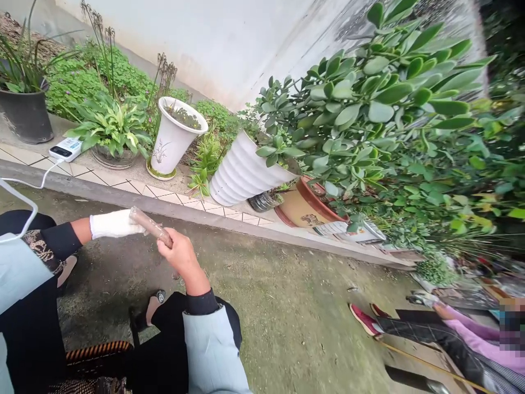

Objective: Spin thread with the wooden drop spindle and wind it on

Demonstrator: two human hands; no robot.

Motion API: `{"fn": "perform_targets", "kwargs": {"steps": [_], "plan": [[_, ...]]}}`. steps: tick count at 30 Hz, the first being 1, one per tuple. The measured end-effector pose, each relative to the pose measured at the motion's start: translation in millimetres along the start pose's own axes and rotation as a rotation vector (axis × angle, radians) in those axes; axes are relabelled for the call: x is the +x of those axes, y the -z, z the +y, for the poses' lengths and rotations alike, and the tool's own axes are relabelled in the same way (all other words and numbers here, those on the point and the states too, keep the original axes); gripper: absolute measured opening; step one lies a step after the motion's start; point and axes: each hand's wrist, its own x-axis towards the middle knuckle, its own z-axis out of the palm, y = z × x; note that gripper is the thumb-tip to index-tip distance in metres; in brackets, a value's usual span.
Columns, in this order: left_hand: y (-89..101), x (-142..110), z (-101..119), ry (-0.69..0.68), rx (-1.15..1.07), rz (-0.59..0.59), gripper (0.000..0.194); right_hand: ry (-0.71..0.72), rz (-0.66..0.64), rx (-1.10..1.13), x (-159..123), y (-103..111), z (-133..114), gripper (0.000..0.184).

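My left hand [116,224] wears a white glove and is closed round one end of a brownish rod-like thing [151,225] in clear wrap. My bare right hand [179,253] is closed on its other end. Both hands are held out in front of me above my knees, over mossy concrete ground [287,306]. What the rod is I cannot make out.
A tiled ledge [135,189] carries several potted plants: a black pot [25,114], a tall white pot [174,137], a ribbed white pot [241,172] with a jade plant, a brown pot [301,207]. A white power bank [65,149] lies on the ledge. Another person's legs [430,334] are at the lower right.
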Motion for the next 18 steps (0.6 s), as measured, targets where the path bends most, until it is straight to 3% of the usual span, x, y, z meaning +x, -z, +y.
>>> {"fn": "perform_targets", "kwargs": {"steps": [4,8,10,12,14,16,18], "plan": [[-12.6,-2.6,10.3,-0.012,-0.020,-0.290,0.033,-0.090,0.117,0.102,-5.9,2.3,14.8,0.030],[-24.4,-4.7,23.2,-0.071,0.003,-0.514,0.030,-0.274,0.187,-0.039,-5.2,12.1,36.3,0.031],[-23.7,-4.5,30.1,-0.085,-0.049,-0.601,0.031,-0.356,0.143,-0.206,-1.9,12.2,46.7,0.029],[-16.7,-3.4,37.1,-0.097,-0.115,-0.644,0.032,-0.384,0.013,-0.361,1.8,4.3,52.3,0.028],[-5.4,-1.7,42.1,-0.086,-0.120,-0.577,0.033,-0.345,-0.166,-0.448,4.1,-11.1,50.5,0.027],[6.5,0.4,42.6,-0.055,-0.077,-0.428,0.036,-0.254,-0.318,-0.481,3.5,-29.3,40.9,0.028],[16.2,2.7,37.5,-0.035,0.021,-0.289,0.036,-0.075,-0.395,-0.510,-0.3,-43.7,25.8,0.027]]}}
